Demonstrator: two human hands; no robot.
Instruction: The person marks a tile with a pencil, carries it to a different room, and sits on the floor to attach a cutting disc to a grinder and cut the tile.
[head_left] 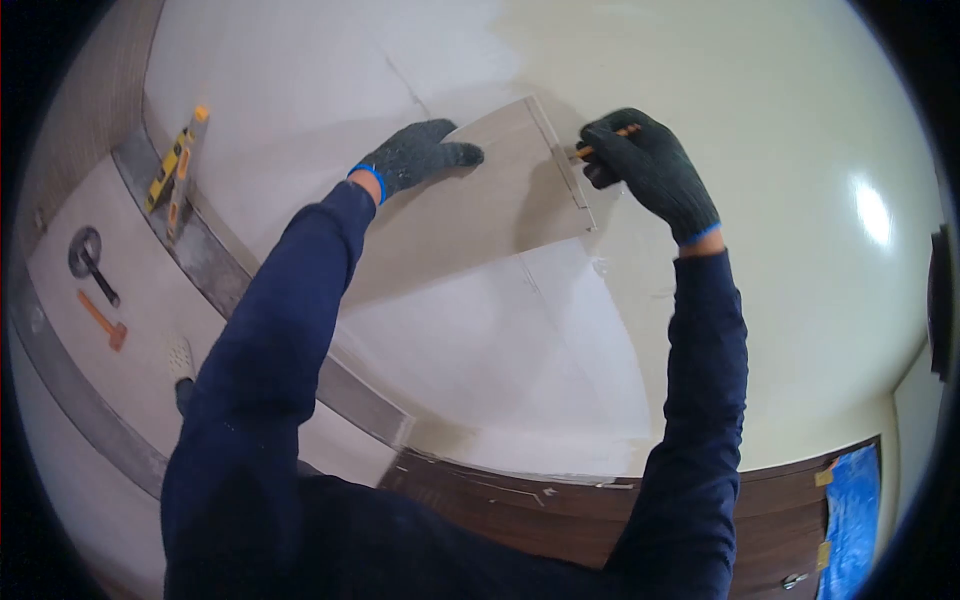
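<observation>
A large greyish-beige tile (450, 215) lies against the white and pale green surface, slanting up to the right. My left hand (420, 155), in a dark glove with a blue cuff, holds the tile's upper edge, thumb over its face. In my right hand (655, 170), gloved the same way, a yellow pencil (600, 147) is pinched, its tip close to the tile's right edge. Along that edge runs a narrow dark line.
At the left lie a yellow spirit level (170, 172), an orange-and-grey long tool (186, 175), a round black tool with a handle (88, 255) and an orange mallet (104, 322). Bottom right, a brown wooden panel (770, 520) carries blue sheeting (850, 525).
</observation>
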